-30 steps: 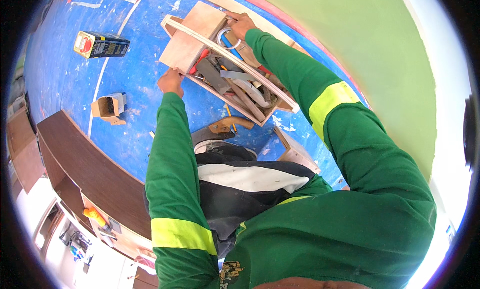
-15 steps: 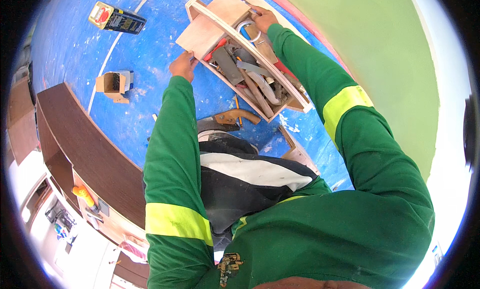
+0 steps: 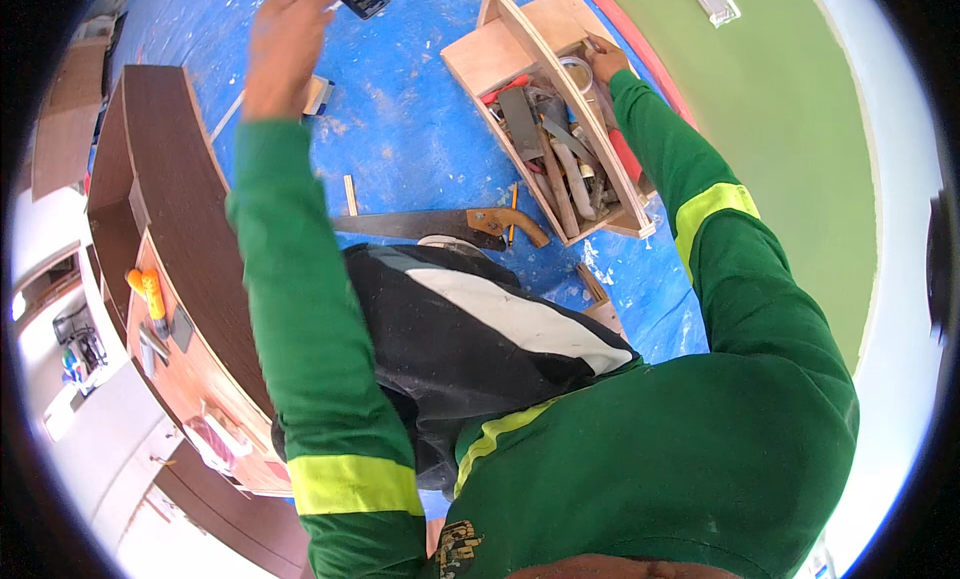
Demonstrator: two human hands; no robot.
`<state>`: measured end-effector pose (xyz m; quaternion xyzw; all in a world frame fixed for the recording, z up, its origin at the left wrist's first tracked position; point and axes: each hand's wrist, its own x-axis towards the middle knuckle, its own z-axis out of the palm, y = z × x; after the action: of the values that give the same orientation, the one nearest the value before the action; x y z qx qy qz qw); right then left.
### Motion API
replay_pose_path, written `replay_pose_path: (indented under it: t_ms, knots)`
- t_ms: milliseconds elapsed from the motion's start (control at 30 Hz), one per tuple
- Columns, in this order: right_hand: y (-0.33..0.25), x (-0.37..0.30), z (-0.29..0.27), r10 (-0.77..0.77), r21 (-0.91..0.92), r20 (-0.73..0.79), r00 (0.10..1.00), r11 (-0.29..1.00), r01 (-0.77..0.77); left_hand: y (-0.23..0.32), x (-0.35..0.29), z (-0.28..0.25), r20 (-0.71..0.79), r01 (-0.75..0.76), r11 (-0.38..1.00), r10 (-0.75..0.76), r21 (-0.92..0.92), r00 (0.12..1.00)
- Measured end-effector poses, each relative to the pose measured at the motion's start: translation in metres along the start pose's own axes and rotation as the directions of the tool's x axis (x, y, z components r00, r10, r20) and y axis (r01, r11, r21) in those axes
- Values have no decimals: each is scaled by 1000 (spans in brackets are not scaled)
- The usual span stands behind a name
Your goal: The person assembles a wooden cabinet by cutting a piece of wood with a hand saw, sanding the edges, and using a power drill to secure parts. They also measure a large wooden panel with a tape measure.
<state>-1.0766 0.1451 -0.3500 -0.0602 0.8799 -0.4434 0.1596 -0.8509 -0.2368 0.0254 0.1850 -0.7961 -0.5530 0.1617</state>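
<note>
Toolbox: left hand now away; right hand still there

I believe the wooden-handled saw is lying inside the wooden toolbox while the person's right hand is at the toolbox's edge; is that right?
Not quite: the head view shows the saw lying on the blue floor, outside the toolbox. The right hand is indeed at its edge.

Speckled blue floor, wooden toolbox, handsaw
</note>
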Motion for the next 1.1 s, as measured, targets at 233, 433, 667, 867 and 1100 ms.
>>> replay_pose_path:
  t_ms: [233, 433, 667, 867, 1100]
  knots:
    - [-15, -3, -5, -97, -41, 0, 995, 994, 97, 12, -205, 1, 45, 1, 819, -32, 574, 999]
    - [-25, -10, -9, -19, -55, 56, 998, 998, 22, -1, -209, -3, 288, 76, 679, -407, 730, 867]
    - [-15, 4, -15, -58, -145, 120, 991, 987, 75, -1, -197, 4, 285, 75, 669, -412, 739, 865]
    - [-32, -33, -43, -97, -65, -329, 939, 995, 80, 0, -183, 17, 301, 69, 670, -421, 740, 856]
    - [-122, -200, -29, -102, -160, 148, 984, 979, 126, 21, -191, 18, 284, 109, 641, -478, 760, 831]
